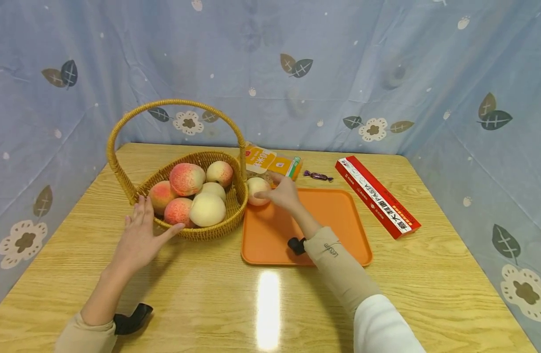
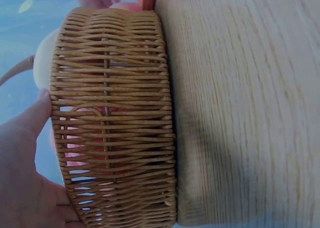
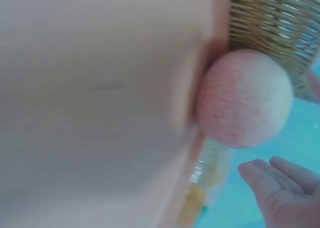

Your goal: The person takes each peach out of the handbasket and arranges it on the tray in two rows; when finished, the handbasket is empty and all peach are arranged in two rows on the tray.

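A wicker basket with a tall arched handle holds several peaches, some reddish, some pale. My left hand is at its near left rim with fingers spread; in the left wrist view the thumb reaches the rim of the woven side. One more peach sits at the far left corner of an orange tray, close against the basket. Over that corner is my right hand, its fingers extended around the peach. The right wrist view shows a gap between the fingers and this peach.
Behind the tray lie an orange and yellow food packet and a purple wrapped candy. To the tray's right a long red pasta box lies at a slant. A blue patterned curtain encloses the wooden table at the back and sides.
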Demonstrator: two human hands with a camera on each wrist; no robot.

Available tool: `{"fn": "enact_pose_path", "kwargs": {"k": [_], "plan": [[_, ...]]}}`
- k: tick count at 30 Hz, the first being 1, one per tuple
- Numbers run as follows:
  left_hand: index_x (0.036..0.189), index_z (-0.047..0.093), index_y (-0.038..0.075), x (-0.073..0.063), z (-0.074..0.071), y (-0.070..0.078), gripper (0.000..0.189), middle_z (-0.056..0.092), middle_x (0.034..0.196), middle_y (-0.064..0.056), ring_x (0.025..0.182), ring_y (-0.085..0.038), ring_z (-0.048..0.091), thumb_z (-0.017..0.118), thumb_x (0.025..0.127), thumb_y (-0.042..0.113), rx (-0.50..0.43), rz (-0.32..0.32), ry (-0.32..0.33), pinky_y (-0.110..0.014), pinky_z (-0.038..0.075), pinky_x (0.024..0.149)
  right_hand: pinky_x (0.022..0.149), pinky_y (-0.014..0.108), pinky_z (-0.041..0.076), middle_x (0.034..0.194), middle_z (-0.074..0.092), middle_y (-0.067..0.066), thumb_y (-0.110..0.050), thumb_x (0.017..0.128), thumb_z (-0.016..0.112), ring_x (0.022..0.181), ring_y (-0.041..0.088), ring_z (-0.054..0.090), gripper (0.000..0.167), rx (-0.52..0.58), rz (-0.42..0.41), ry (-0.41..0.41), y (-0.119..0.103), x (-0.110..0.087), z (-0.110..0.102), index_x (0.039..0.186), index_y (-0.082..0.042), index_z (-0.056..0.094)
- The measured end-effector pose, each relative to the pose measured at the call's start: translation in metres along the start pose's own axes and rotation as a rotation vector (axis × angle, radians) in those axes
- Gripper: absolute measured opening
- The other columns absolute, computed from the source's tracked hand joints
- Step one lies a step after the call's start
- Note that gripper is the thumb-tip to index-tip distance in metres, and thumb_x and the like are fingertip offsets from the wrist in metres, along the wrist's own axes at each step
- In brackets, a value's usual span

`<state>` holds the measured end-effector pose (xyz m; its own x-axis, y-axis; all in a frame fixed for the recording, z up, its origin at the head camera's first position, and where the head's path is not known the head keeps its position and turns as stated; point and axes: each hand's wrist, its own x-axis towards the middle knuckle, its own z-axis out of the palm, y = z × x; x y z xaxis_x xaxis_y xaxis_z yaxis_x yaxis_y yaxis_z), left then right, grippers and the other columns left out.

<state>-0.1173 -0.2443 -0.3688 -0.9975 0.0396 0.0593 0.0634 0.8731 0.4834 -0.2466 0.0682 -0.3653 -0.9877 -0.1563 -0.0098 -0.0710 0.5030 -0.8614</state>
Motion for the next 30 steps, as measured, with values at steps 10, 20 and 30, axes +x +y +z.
{"fn": "enact_pose_path", "kwargs": {"k": [10,20,30], "plan": [[0.150,-0.009,-0.008,0.000,0.001,0.000,0.105,-0.013,0.154,-0.032,0.142,-0.047,-0.010,0.047,0.094,0.062,-0.002,-0.001,0.013,-0.064,-0.001,0.112,0.102,0.038,0.045,0.142,0.051,0.014,-0.020,0.079,0.082,0.130,0.030,0.049,0.074,0.089,-0.091,-0.032,-0.033,-0.021,-0.004,0.143,-0.003,0.049],[0.150,-0.007,-0.009,0.000,0.003,0.000,0.105,-0.012,0.154,-0.033,0.142,-0.048,-0.008,0.048,0.094,0.061,-0.012,0.000,0.029,-0.064,0.001,0.112,0.105,0.035,0.042,0.144,0.050,0.010,-0.023,0.081,0.081,0.132,0.028,0.047,0.071,0.065,-0.199,-0.258,-0.055,-0.033,0.034,0.142,-0.004,0.050],[0.150,-0.008,-0.009,-0.001,0.009,0.000,0.105,-0.013,0.155,-0.032,0.142,-0.048,-0.009,0.052,0.094,0.058,-0.070,0.009,0.085,-0.063,0.000,0.113,0.072,0.023,0.048,0.122,0.065,0.011,-0.039,0.075,0.084,0.090,0.018,0.061,0.082,-0.214,-0.252,-0.297,-0.068,-0.035,0.059,0.145,-0.013,0.049]]}}
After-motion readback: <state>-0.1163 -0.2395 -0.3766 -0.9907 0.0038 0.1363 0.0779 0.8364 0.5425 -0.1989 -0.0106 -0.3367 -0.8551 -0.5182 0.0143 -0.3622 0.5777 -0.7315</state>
